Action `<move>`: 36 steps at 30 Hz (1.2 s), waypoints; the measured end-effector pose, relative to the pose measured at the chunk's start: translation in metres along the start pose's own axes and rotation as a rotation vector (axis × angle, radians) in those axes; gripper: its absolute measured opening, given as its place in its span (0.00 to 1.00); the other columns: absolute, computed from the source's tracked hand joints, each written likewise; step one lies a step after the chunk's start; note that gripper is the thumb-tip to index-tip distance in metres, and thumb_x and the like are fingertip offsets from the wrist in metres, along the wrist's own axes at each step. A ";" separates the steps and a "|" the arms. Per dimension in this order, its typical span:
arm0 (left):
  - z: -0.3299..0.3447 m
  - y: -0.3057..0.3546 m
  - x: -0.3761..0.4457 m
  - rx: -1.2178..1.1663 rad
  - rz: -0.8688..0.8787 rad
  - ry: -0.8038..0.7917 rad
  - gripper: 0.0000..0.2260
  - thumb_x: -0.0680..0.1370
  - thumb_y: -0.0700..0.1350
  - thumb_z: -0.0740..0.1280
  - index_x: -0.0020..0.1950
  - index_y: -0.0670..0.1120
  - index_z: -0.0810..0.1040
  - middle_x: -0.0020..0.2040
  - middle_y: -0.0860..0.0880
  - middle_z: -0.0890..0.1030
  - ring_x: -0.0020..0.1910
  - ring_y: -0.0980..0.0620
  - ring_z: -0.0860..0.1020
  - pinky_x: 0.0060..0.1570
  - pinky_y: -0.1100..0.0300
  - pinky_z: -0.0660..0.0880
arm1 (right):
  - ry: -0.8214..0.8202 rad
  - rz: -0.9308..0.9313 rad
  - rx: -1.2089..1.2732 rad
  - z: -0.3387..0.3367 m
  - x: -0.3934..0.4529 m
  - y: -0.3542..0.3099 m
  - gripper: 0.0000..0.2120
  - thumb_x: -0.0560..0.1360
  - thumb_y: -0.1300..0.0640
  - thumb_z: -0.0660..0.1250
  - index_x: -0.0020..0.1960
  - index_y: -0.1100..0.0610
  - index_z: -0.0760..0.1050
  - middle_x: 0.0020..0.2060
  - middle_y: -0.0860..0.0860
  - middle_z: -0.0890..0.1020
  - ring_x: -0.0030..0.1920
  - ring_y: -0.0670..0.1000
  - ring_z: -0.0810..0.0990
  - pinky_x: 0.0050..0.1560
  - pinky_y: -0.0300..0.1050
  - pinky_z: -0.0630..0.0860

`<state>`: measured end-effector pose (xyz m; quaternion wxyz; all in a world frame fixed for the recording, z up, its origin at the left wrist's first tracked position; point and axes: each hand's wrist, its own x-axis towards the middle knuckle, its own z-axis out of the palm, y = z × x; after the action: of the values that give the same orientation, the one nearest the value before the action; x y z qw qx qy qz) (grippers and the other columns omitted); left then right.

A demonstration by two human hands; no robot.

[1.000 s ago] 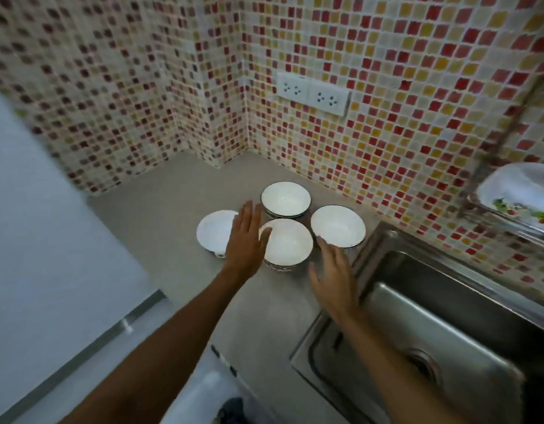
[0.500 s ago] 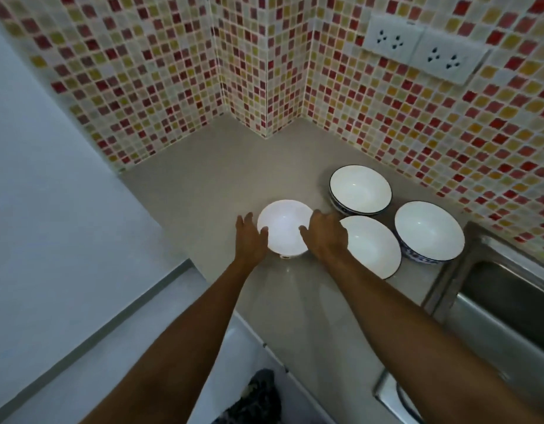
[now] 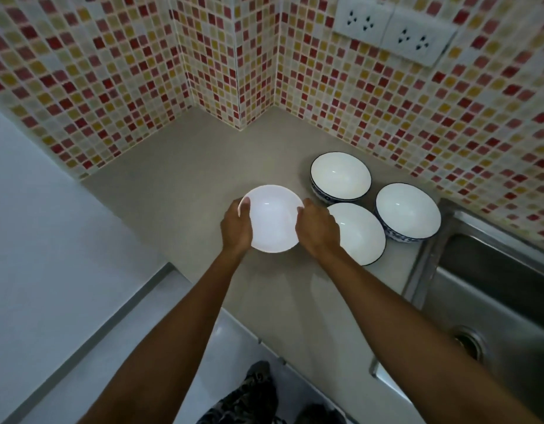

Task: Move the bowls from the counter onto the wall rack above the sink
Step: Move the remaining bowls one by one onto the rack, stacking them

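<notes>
Bowl (image 3: 272, 220), plain white, sits between left hand (image 3: 236, 228) and right hand (image 3: 316, 229), both clasping its rim over the worktop (image 3: 185, 179). Probably glazed ceramic: stiff, slippery, breakable, so opposite-rim holds suit it. Three bowls (image 3: 341, 177) wait alongside.

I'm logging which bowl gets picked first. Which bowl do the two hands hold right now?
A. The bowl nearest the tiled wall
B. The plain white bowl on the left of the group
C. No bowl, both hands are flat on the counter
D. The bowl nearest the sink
B: the left hand and right hand grip opposite sides of the plain white bowl; the three dark-rimmed bowls sit untouched to its right.
</notes>
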<state>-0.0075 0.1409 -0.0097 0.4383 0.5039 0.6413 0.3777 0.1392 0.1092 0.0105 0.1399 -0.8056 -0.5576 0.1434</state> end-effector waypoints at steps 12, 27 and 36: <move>0.113 0.098 -0.071 -0.043 -0.014 -0.380 0.24 0.80 0.61 0.52 0.67 0.47 0.72 0.66 0.46 0.75 0.62 0.44 0.74 0.59 0.55 0.70 | 0.246 0.227 0.065 -0.104 -0.057 0.123 0.17 0.83 0.52 0.52 0.66 0.59 0.69 0.56 0.60 0.81 0.54 0.61 0.80 0.53 0.54 0.77; 0.280 0.152 -0.259 -0.017 0.084 -0.713 0.22 0.77 0.64 0.52 0.62 0.54 0.74 0.64 0.47 0.76 0.62 0.46 0.75 0.63 0.47 0.73 | 0.401 0.404 0.035 -0.201 -0.178 0.341 0.17 0.81 0.49 0.54 0.65 0.55 0.72 0.55 0.55 0.82 0.53 0.58 0.82 0.53 0.55 0.79; 0.338 0.170 -0.320 0.029 0.137 -0.820 0.27 0.74 0.69 0.55 0.63 0.53 0.74 0.60 0.47 0.79 0.56 0.47 0.79 0.59 0.46 0.76 | 0.481 0.424 0.067 -0.241 -0.220 0.417 0.16 0.81 0.49 0.56 0.65 0.54 0.72 0.52 0.54 0.83 0.50 0.55 0.83 0.49 0.53 0.81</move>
<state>0.3996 -0.1219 0.0944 0.6240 0.6604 0.3838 0.1649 0.5164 -0.2542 0.0880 0.2612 -0.9095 -0.3234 -0.0072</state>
